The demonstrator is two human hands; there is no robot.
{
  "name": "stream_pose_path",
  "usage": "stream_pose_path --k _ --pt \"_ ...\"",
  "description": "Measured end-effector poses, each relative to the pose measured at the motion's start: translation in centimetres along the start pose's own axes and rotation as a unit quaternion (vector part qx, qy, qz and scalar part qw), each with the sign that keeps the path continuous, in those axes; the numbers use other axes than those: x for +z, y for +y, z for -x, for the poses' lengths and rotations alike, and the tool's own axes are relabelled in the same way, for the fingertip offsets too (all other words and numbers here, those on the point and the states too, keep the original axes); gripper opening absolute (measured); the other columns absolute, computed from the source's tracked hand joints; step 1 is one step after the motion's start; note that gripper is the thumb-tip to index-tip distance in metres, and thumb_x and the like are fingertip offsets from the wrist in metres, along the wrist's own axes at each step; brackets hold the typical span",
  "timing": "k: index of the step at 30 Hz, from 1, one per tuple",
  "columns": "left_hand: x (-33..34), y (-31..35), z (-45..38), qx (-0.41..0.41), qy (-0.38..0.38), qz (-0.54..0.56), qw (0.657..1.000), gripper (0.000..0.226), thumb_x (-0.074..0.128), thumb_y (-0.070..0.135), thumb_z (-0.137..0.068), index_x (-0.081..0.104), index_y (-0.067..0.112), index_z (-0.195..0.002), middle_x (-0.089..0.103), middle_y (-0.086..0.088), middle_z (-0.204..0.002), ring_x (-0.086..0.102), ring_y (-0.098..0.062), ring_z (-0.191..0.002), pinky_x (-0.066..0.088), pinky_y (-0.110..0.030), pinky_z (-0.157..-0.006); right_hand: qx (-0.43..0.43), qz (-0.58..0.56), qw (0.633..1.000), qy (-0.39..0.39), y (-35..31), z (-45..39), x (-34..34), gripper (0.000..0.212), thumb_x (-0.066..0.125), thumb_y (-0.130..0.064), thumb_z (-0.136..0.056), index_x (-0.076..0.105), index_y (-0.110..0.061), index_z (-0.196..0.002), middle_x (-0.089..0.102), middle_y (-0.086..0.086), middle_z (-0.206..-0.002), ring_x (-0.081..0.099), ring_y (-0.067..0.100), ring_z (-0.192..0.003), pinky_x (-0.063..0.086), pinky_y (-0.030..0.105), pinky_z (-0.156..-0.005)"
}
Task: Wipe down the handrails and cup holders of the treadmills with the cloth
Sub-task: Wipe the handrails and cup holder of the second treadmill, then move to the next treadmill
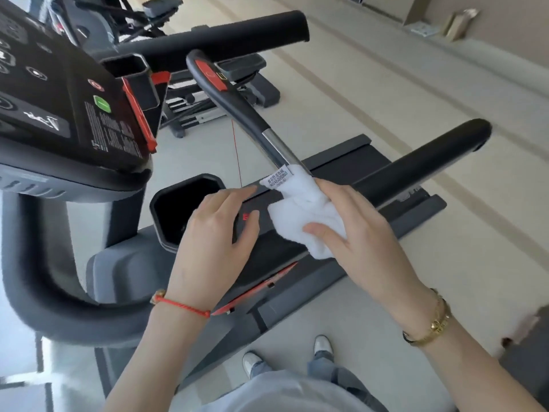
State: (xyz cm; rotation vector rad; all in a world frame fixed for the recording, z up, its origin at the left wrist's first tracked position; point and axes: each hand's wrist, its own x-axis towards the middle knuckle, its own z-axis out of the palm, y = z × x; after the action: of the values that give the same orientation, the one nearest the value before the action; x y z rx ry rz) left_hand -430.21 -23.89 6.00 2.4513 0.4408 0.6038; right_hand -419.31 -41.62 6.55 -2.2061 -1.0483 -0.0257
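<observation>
A white cloth point(300, 215) with a small printed label is wrapped around the near end of the treadmill's front grip bar point(237, 99), a black bar with a silver sensor section and a red button. My right hand point(356, 230) is closed around the cloth on that bar. My left hand point(217, 236) rests flat with fingers apart on the black ledge beside the near cup holder point(178, 209), holding nothing. A second, square cup holder point(130, 72) sits by the console. Two padded black side handrails, one far point(225, 37) and one on the right point(421, 168), stick out away from me.
The black console point(59, 93) with buttons and a red side trim fills the upper left. A grey curved frame tube point(38, 292) runs at the lower left. Another exercise machine point(208, 108) stands on the pale floor beyond. My white shoes point(252, 364) are below.
</observation>
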Motion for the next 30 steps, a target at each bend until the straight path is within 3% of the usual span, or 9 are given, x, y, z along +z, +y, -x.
stream_pose_path --k 6,12,16,18,22,24,27,30 --pt "3.9 4.0 -0.4 0.057 -0.061 0.026 0.996 0.036 0.055 0.022 -0.095 0.061 0.013 -0.129 0.064 0.001 -0.12 0.059 -0.019 -0.11 0.048 -0.042 -0.097 0.082 0.024 0.996 0.022 4.3 4.9 -2.9 0.046 0.062 -0.033 -0.092 0.047 -0.027 -0.135 0.053 -0.013 -0.122 0.048 0.004 -0.11 0.033 0.002 -0.086" --pt "9.7 9.3 -0.3 0.095 -0.12 0.046 0.987 0.035 0.059 0.02 -0.095 0.061 0.014 -0.128 0.064 0.002 -0.123 0.058 -0.018 -0.115 0.048 -0.043 -0.097 0.153 0.026 0.986 0.064 9.4 10.0 -6.4 0.042 0.061 -0.037 -0.092 0.045 -0.035 -0.13 0.053 -0.015 -0.114 0.049 0.004 -0.103 0.04 0.019 -0.08" --pt "13.8 13.3 -0.2 0.123 -0.157 0.054 0.978 0.035 0.06 0.019 -0.094 0.061 0.014 -0.128 0.064 0.002 -0.124 0.058 -0.017 -0.113 0.049 -0.039 -0.096 0.202 0.026 0.976 0.081 12.8 13.6 -9.2 0.041 0.061 -0.036 -0.092 0.045 -0.037 -0.129 0.053 -0.019 -0.114 0.048 0.0 -0.104 0.035 0.005 -0.083" --pt "16.1 15.4 -0.2 0.138 -0.175 0.063 0.973 0.034 0.06 0.019 -0.094 0.061 0.014 -0.128 0.064 0.003 -0.123 0.059 -0.016 -0.109 0.05 -0.039 -0.094 0.226 0.032 0.97 0.087 14.6 15.4 -10.7 0.04 0.061 -0.036 -0.092 0.044 -0.036 -0.129 0.052 -0.019 -0.113 0.047 0.001 -0.103 0.034 0.005 -0.083" --pt "20.3 19.6 -0.2 0.171 -0.204 0.08 0.961 0.031 0.061 0.019 -0.094 0.064 0.015 -0.125 0.065 0.005 -0.12 0.059 -0.006 -0.091 0.052 -0.037 -0.087 0.274 0.042 0.955 0.104 17.8 19.1 -13.8 0.04 0.06 -0.035 -0.093 0.044 -0.034 -0.13 0.053 -0.015 -0.114 0.048 0.006 -0.103 0.037 0.019 -0.082" --pt "22.2 21.7 -0.2 0.193 -0.221 0.088 0.952 0.029 0.061 0.018 -0.094 0.065 0.015 -0.122 0.065 0.006 -0.117 0.057 0.004 -0.086 0.049 -0.029 -0.081 0.299 0.05 0.946 0.114 19.1 20.9 -15.0 0.04 0.061 -0.034 -0.094 0.046 -0.03 -0.131 0.054 -0.013 -0.114 0.049 0.008 -0.103 0.038 0.022 -0.081" --pt "24.8 24.4 -0.2 0.231 -0.254 0.096 0.934 0.028 0.062 0.016 -0.093 0.065 0.014 -0.121 0.066 0.005 -0.117 0.049 0.015 -0.07 0.041 -0.019 -0.076 0.338 0.06 0.93 0.131 20.4 23.4 -16.4 0.042 0.06 -0.036 -0.094 0.047 -0.029 -0.133 0.054 -0.012 -0.117 0.048 0.007 -0.104 0.037 0.02 -0.082" --pt "27.3 26.8 -0.2 0.262 -0.294 0.11 0.913 0.027 0.063 0.014 -0.093 0.066 0.012 -0.12 0.066 0.004 -0.117 0.048 0.015 -0.069 0.045 -0.024 -0.077 0.375 0.069 0.911 0.156 21.3 25.5 -17.6 0.044 0.059 -0.038 -0.094 0.047 -0.027 -0.135 0.054 -0.011 -0.119 0.047 0.007 -0.105 0.035 0.017 -0.083"
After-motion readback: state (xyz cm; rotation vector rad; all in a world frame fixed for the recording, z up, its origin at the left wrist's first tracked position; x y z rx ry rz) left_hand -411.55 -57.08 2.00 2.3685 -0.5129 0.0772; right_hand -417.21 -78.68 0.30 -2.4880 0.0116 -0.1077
